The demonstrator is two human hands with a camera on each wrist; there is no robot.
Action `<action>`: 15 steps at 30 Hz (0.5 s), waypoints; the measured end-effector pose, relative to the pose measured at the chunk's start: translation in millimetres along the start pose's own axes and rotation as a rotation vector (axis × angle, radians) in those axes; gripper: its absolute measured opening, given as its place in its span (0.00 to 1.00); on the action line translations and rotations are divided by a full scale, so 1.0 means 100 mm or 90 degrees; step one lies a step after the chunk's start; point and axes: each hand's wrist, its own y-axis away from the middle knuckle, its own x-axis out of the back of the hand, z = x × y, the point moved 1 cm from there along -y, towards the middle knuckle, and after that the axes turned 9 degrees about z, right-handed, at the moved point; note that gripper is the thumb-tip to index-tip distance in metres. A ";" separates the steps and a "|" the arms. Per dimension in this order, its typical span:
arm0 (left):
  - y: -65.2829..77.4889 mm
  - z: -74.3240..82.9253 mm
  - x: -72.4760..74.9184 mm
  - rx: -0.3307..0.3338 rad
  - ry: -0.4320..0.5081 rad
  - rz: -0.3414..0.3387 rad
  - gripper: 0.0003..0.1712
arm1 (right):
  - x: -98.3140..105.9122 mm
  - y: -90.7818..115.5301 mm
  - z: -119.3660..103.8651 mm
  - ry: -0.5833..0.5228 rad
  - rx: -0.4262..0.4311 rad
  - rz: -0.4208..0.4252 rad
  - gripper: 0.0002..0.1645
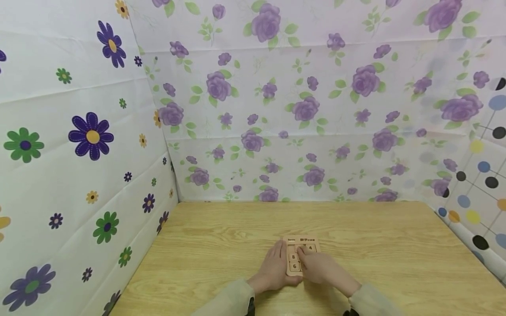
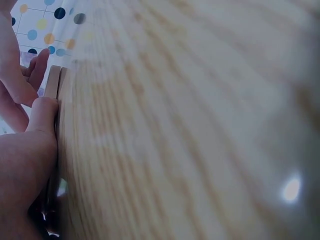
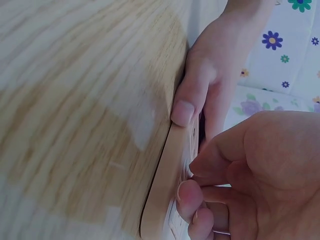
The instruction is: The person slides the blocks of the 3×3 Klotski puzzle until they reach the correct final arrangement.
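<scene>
A light wooden sliding number puzzle [image 1: 301, 239] lies flat on the table, with the tiles 4, 8 and 6 readable and others covered by a hand. My left hand [image 1: 272, 268] holds its frame at the near left corner: fingers along the left side, thumb [image 3: 184, 111] against the near edge. Over the tiles is my right hand [image 1: 318, 266], a fingertip touching the board near its middle. In the right wrist view, the fingers of that right hand [image 3: 270, 175] are loosely bent at the tiles, with nothing visible between them. The puzzle's side edge [image 2: 54, 82] shows in the left wrist view.
The wood-grain table [image 1: 217, 224] extends around the puzzle on all sides. Flowered cloth [image 1: 253, 96] hangs behind it, a daisy-print cloth [image 1: 51, 175] stands on the left and a dotted one [image 1: 478, 188] on the right.
</scene>
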 end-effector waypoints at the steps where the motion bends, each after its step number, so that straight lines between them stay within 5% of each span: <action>1: 0.00 0.00 0.00 -0.001 -0.001 0.000 0.67 | 0.00 -0.01 -0.01 0.003 0.000 -0.003 0.31; 15: 0.02 0.02 0.05 0.000 -0.029 -0.032 0.66 | -0.03 -0.06 -0.15 0.017 0.032 0.017 0.30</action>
